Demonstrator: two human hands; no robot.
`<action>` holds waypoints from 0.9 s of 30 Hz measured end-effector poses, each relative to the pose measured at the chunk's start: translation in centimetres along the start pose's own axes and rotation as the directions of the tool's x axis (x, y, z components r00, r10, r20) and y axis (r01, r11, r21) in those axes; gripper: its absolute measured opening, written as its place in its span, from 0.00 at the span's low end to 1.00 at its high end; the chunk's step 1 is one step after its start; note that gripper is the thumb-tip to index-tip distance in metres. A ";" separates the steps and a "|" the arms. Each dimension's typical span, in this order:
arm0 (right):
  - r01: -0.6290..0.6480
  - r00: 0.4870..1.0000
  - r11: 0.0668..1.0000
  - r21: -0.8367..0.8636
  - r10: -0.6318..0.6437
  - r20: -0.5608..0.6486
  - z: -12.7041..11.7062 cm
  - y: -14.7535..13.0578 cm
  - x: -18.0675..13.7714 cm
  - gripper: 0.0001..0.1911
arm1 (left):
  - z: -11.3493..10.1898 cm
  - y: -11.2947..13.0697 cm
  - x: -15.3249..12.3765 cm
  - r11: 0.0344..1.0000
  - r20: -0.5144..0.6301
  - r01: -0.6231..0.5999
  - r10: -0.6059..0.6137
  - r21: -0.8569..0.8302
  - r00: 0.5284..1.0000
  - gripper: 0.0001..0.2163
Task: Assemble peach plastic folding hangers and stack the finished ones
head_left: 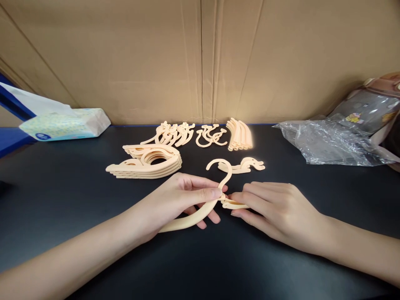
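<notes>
Between thumb and fingers, my left hand grips a cream plastic hanger arm close to its joint. A curved hanger hook rises from that joint, above my left thumb. My right hand is closed on a second hanger piece at the right of the joint; its far end is hidden under my fingers. Just behind my hands lies a loose hanger piece. Left of it sits a stack of folded hangers.
Farther back on the black table are a pile of hanger parts, loose hooks and a row of hanger arms. A tissue pack lies at left, clear plastic bags at right. Cardboard walls the back.
</notes>
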State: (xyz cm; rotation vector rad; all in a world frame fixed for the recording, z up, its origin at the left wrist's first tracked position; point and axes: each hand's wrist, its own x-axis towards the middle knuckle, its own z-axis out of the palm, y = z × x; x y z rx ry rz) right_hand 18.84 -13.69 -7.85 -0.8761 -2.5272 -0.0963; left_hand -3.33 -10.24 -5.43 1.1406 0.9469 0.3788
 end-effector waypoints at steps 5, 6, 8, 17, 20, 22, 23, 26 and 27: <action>-0.011 1.000 0.999 -0.036 0.012 0.012 -0.1 0.0 0.0 0.10 | -0.1 0.0 0.0 1.000 -0.014 0.013 -0.012 0.011 1.000 0.08; -0.012 1.000 0.999 -0.041 0.013 0.017 -0.1 0.0 0.0 0.10 | -0.1 0.1 0.0 1.000 -0.015 0.015 -0.015 0.010 1.000 0.09; -0.011 1.000 0.999 -0.048 0.012 0.021 -0.1 -0.1 0.0 0.10 | 0.0 0.1 -0.1 1.000 -0.015 0.021 -0.021 0.004 1.000 0.09; -0.027 0.999 0.999 -0.044 0.028 0.024 0.0 -0.2 -0.2 0.09 | -0.2 0.0 -0.1 1.000 -0.002 0.018 -0.018 0.001 1.000 0.11; -0.035 0.999 0.999 -0.037 0.036 0.020 0.0 -0.2 -0.1 0.09 | -0.1 0.2 -0.1 1.000 0.003 0.011 -0.011 -0.004 1.000 0.10; -0.036 0.999 0.999 -0.038 0.037 0.019 0.0 -0.2 -0.1 0.09 | 0.0 0.4 0.0 1.000 0.004 0.021 -0.021 0.005 1.000 0.09; -0.034 0.999 0.999 -0.041 0.034 0.016 0.0 -0.2 -0.1 0.08 | 0.0 0.4 0.0 0.999 0.007 0.029 -0.029 0.014 1.000 0.09; -0.029 0.999 0.998 -0.054 0.030 0.013 0.1 -0.2 0.0 0.08 | 0.0 0.4 0.1 0.999 0.023 0.032 -0.033 0.043 0.999 0.08; -0.027 1.000 0.998 -0.060 0.028 0.012 0.1 -0.1 0.0 0.08 | 0.0 0.4 0.1 0.998 0.031 0.029 -0.031 0.055 0.999 0.08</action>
